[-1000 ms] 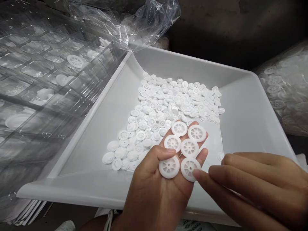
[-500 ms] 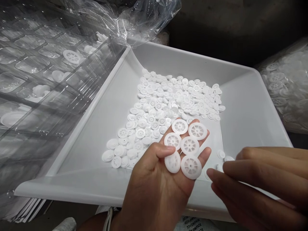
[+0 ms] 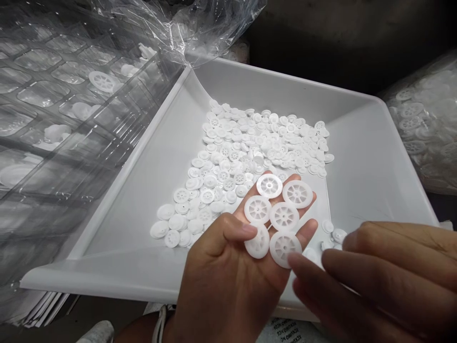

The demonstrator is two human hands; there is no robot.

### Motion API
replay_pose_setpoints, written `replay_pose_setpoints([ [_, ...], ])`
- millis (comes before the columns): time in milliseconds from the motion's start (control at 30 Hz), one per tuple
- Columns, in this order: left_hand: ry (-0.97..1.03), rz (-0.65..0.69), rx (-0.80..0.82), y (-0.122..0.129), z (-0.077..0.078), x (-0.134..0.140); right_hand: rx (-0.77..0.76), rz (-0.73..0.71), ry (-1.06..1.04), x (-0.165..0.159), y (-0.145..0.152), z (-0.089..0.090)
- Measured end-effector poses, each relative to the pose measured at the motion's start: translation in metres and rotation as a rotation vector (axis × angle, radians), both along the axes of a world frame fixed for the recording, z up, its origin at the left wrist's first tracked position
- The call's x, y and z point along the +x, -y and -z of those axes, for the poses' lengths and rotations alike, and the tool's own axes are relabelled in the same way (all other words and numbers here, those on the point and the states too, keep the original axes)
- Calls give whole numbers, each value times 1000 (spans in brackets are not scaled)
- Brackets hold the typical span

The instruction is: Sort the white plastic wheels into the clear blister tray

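Note:
My left hand (image 3: 235, 267) is palm up over the tray, with several white plastic gears (image 3: 284, 216) laid out in two columns on its palm and fingers. Its thumb presses on the lower left gear (image 3: 257, 242); most of these gears show spokes and a small hub. My right hand (image 3: 378, 271) is at the lower right, its bent fingers apart and nothing visible between them. One of its fingertips meets the edge of the lower right gear (image 3: 284, 248). Behind it, a few loose gears (image 3: 338, 235) lie partly hidden.
The grey tray (image 3: 110, 190) holds a broad spread of similar white gears (image 3: 264, 138). Clear plastic blister trays (image 3: 43, 93) with some white parts stand at left. A clear bag of white parts (image 3: 421, 119) is at right, and plastic film (image 3: 210, 28) hangs over the back corner.
My right hand has moved left, bringing a fingertip to the lower right gear. The lower left gear under my left thumb has turned and shows spokes now.

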State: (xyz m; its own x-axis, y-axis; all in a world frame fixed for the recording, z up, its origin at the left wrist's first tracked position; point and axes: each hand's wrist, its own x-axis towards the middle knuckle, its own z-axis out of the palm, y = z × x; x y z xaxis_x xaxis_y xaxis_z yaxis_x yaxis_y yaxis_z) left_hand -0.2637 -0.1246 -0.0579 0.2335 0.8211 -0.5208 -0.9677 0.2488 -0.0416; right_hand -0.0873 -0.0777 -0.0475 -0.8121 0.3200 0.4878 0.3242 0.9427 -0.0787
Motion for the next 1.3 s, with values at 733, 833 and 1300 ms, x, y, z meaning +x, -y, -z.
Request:
replay_pose_setpoints([
  [733, 4, 82, 143, -2, -1, 7, 175, -69, -103, -38, 2, 4],
  [833, 33, 61, 59, -3, 0, 8, 161, -88, -97, -37, 2, 3],
  [1300, 119, 7, -152, -12, -8, 8, 139, -81, -79, -34, 3, 10],
])
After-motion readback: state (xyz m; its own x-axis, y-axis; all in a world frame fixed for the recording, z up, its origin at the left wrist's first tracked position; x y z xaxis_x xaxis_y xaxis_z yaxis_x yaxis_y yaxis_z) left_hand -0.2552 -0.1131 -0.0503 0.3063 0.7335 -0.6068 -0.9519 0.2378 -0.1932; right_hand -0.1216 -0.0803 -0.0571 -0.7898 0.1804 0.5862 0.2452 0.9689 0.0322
